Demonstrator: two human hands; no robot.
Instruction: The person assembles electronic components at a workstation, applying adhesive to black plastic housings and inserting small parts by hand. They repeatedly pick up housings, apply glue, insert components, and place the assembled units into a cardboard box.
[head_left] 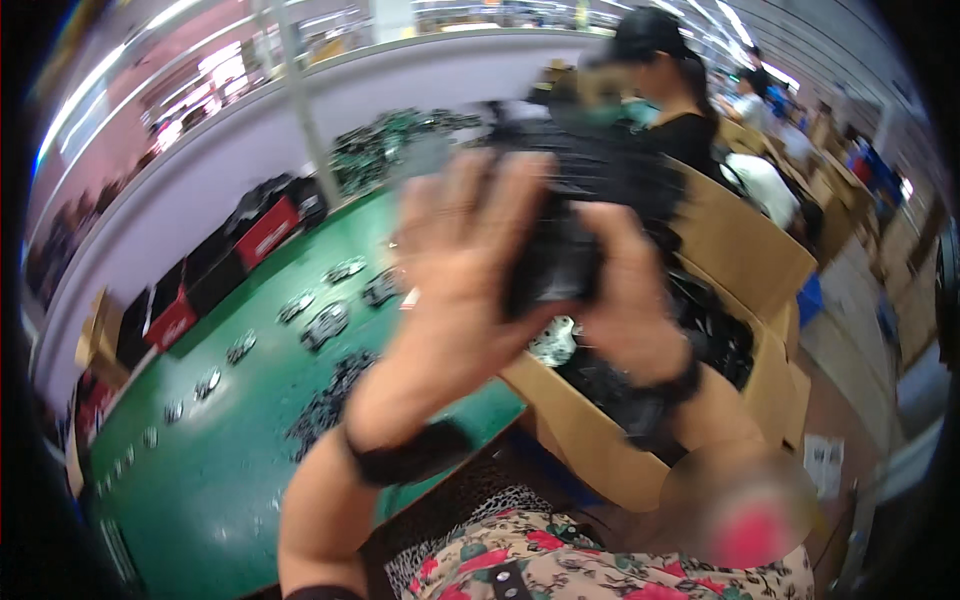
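A dark black part (555,262), blurred by motion, is between my two raised hands above the edge of the green table. My left hand (455,255) has its fingers stretched upward and its thumb beneath the part, gripping it from the left. From the other side, my right hand (630,300) closes on it with the thumb and fingers. The part's exact kind cannot be made out. Below my right hand stands an open cardboard box (570,430) with black pieces (715,325) in it. A silvery plate-like piece (553,342) shows between my wrists.
Metallic parts (325,325) lie in a row along the green table (230,480), beside a heap of small black pieces (330,400). Green boards (400,140) are piled at the back. Red-and-black boxes (268,232) line the left partition. A person (670,90) works beyond the box.
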